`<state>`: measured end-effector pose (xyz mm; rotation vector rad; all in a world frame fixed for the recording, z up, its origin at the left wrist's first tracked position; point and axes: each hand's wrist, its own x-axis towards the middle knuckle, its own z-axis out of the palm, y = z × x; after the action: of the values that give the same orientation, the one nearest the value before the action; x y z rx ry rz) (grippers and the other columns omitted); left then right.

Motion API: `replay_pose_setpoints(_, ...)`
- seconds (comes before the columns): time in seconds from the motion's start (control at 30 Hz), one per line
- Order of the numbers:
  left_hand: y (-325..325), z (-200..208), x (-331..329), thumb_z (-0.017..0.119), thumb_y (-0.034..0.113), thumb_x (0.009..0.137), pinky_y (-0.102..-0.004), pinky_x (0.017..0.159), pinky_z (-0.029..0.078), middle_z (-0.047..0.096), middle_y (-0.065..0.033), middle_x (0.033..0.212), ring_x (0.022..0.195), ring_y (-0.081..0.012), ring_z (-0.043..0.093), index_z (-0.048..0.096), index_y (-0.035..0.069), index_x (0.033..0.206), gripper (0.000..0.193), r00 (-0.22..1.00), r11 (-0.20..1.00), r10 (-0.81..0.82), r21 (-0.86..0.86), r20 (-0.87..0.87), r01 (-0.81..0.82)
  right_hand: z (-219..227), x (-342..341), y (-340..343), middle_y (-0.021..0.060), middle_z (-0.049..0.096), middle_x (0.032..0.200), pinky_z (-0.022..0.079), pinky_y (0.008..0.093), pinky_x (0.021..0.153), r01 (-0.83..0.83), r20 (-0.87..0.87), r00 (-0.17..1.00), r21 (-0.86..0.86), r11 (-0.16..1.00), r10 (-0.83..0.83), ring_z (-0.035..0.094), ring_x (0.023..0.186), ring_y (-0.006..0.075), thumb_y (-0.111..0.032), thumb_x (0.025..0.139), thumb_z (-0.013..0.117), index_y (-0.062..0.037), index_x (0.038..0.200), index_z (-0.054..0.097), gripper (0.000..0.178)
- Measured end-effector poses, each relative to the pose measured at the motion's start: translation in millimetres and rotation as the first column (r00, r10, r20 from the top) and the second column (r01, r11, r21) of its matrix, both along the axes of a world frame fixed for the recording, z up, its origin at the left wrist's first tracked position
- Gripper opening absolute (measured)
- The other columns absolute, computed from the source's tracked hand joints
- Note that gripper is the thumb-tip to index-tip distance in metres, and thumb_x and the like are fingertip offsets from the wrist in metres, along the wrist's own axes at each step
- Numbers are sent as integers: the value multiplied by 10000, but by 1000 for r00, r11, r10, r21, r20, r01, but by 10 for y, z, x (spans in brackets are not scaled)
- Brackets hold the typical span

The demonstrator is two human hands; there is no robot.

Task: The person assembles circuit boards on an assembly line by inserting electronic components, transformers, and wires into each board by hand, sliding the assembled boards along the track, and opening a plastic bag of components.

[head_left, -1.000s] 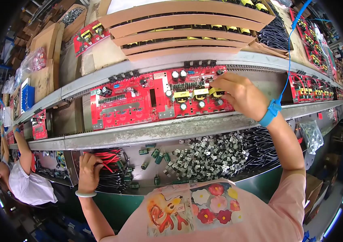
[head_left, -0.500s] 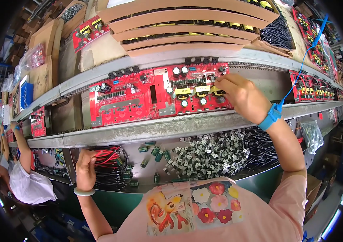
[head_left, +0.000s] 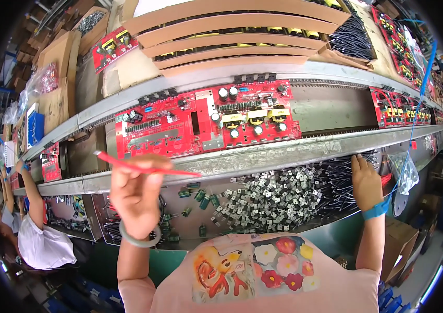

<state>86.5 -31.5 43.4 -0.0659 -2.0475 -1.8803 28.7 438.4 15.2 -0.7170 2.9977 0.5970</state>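
In the head view, our left hand [head_left: 135, 201] is raised at the near edge of the metal rail [head_left: 253, 158], its thumb and fingers clamped on a red wire [head_left: 177, 171] that slants across them, one end out to each side. Our right hand [head_left: 367, 188] reaches down to the black wires [head_left: 331, 190] at the right of the tray [head_left: 184, 229], fingers stretched forward and close together; we cannot tell whether they grip one. Between our hands lie green cylinders [head_left: 199, 196] and a heap of small metal-tabbed parts [head_left: 268, 201]. Beyond the rail, two red circuit boards [head_left: 154, 138] sit side by side, the right one bearing three yellow-wrapped blocks [head_left: 257, 116].
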Motion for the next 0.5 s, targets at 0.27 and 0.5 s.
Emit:
replay_pose_setpoints(0.27,492,-291,-517,669,-101,933,-357,943,553,677,-176,1141,1064,-257,722,547,19,1123,255,995,979,-92,-184,-36,84,189,43,0,116,596,850,527,425,728,2,61,998,-201,980,10,631,859,316,-32,834,607,-30,891,598,58)
replay_pose_setpoints(0.5,517,-409,-592,654,-86,953,-345,967,542,652,-171,1186,1078,-230,719,554,15,1111,213,994,894,-110,-437,-7,96,287,92,191,155,573,909,517,436,742,26,95,995,-385,923,12,622,860,353,26,832,629,-4,971,645,144)
